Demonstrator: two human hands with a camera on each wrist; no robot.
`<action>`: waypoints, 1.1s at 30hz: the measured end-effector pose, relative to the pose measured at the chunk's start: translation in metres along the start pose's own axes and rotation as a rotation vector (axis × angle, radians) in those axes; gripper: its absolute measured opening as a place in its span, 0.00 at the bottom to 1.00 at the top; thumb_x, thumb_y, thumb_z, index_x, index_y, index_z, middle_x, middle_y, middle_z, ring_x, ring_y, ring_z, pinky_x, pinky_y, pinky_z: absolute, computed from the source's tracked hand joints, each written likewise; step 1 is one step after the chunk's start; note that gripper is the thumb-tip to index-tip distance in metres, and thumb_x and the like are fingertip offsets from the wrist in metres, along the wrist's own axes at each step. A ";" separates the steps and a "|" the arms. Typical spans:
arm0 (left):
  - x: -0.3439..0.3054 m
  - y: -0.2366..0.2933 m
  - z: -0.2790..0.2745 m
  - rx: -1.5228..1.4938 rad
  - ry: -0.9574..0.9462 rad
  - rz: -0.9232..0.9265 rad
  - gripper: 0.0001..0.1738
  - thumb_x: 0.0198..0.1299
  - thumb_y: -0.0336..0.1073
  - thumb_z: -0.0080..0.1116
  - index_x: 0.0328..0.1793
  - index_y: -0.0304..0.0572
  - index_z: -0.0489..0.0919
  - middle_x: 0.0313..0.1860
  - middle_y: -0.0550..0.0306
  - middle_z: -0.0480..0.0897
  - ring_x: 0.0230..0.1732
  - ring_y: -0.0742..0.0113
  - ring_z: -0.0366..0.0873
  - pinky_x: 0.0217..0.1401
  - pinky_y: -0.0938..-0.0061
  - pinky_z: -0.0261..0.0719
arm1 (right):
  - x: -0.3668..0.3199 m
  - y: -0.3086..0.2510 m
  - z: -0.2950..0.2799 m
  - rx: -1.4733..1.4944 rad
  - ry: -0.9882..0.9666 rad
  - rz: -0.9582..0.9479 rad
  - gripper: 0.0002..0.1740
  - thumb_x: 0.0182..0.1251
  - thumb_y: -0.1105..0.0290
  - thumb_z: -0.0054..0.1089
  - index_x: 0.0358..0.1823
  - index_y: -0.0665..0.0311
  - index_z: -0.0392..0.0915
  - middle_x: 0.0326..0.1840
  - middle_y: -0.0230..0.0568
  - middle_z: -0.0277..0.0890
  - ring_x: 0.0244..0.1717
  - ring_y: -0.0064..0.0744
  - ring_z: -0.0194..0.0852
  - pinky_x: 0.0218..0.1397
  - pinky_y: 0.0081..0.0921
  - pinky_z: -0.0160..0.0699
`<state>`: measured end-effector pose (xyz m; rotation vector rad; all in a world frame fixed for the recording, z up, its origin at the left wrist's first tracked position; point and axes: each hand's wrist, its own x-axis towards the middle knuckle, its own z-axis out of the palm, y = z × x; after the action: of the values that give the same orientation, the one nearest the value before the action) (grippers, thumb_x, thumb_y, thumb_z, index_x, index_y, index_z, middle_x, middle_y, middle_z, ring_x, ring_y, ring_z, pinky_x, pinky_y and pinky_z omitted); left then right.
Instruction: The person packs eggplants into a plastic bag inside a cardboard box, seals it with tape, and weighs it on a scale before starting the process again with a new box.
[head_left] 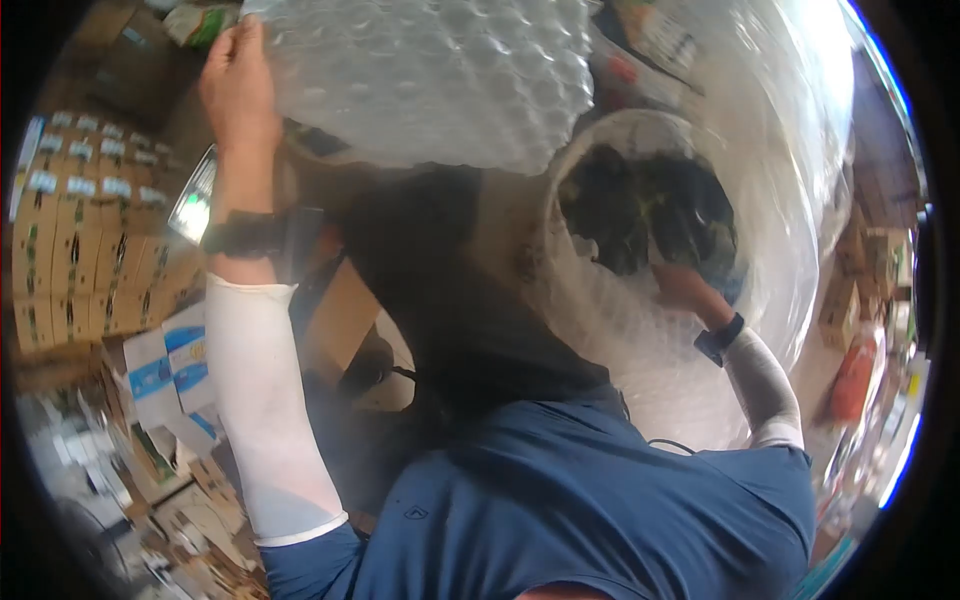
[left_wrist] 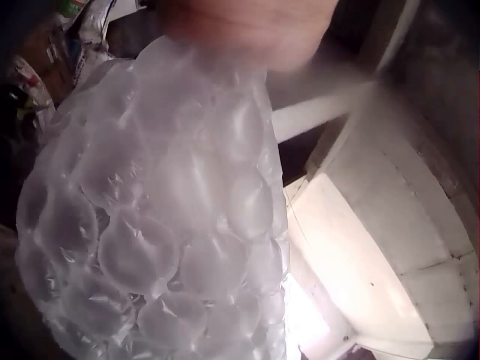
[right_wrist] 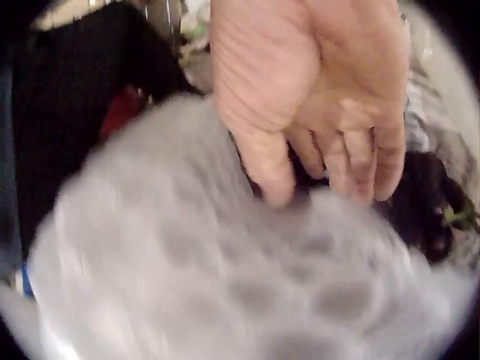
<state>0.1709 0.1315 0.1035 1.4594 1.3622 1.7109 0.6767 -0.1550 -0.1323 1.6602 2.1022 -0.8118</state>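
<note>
At one edge, the left hand pinches bubble wrap; the right hand grips plastic. This wrap-handling step seemingly needs even tension.

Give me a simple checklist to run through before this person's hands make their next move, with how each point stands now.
1. Left hand holding the bubble-wrap sheet: ok, at its left edge.
2. Right hand also on that sheet: not ok; it is lower down, at the round opening.
3. Right fingers firmly gripping the nearer bubble wrap: cannot tell; they meet its edge, blurred.
4. Dark contents of the opening covered from above: not ok, they show.
5. Both pieces of wrap joined as one: cannot tell.
</note>
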 end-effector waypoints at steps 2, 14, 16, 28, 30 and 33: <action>-0.002 -0.011 -0.025 0.196 0.026 0.024 0.16 0.68 0.45 0.58 0.49 0.39 0.80 0.38 0.65 0.80 0.34 0.76 0.75 0.32 0.76 0.77 | 0.017 -0.061 -0.096 0.757 0.206 -0.164 0.48 0.55 0.52 0.71 0.72 0.70 0.59 0.68 0.57 0.68 0.69 0.50 0.66 0.69 0.42 0.65; -0.081 0.006 -0.134 -0.128 0.054 -0.068 0.20 0.64 0.44 0.64 0.54 0.36 0.78 0.46 0.60 0.83 0.45 0.73 0.79 0.49 0.77 0.78 | 0.106 -0.343 -0.302 0.662 0.774 -0.498 0.09 0.63 0.71 0.60 0.41 0.66 0.82 0.29 0.37 0.80 0.33 0.20 0.79 0.34 0.23 0.78; -0.089 0.000 -0.172 -0.214 -0.294 -0.287 0.19 0.63 0.37 0.65 0.56 0.35 0.78 0.53 0.56 0.83 0.52 0.72 0.80 0.54 0.76 0.78 | 0.122 -0.387 -0.291 0.788 0.797 -0.790 0.10 0.62 0.70 0.56 0.34 0.71 0.80 0.23 0.46 0.77 0.23 0.29 0.73 0.30 0.26 0.74; -0.117 0.031 -0.261 -0.875 -0.076 -0.206 0.27 0.72 0.49 0.50 0.69 0.41 0.70 0.63 0.52 0.75 0.66 0.53 0.72 0.69 0.54 0.69 | 0.165 -0.564 -0.264 0.681 -0.057 -1.572 0.60 0.55 0.51 0.72 0.77 0.71 0.40 0.71 0.59 0.60 0.67 0.50 0.67 0.67 0.39 0.69; -0.114 -0.008 -0.287 -0.968 -0.149 -0.235 0.34 0.67 0.52 0.55 0.72 0.40 0.65 0.65 0.47 0.73 0.67 0.46 0.69 0.71 0.49 0.65 | 0.170 -0.574 -0.239 1.305 -0.166 -1.733 0.60 0.55 0.42 0.71 0.79 0.61 0.44 0.76 0.44 0.57 0.73 0.40 0.59 0.72 0.43 0.62; -0.121 -0.077 -0.301 0.785 -0.277 -0.003 0.21 0.66 0.45 0.51 0.60 0.46 0.79 0.54 0.53 0.84 0.58 0.50 0.79 0.65 0.66 0.74 | 0.224 -0.531 -0.275 1.368 -0.483 -1.493 0.27 0.72 0.64 0.54 0.70 0.61 0.65 0.72 0.36 0.64 0.73 0.31 0.59 0.68 0.31 0.66</action>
<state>-0.0907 -0.0518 0.0064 1.9909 1.9711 0.9246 0.1305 0.1068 0.0693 -0.4737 2.0745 -3.0228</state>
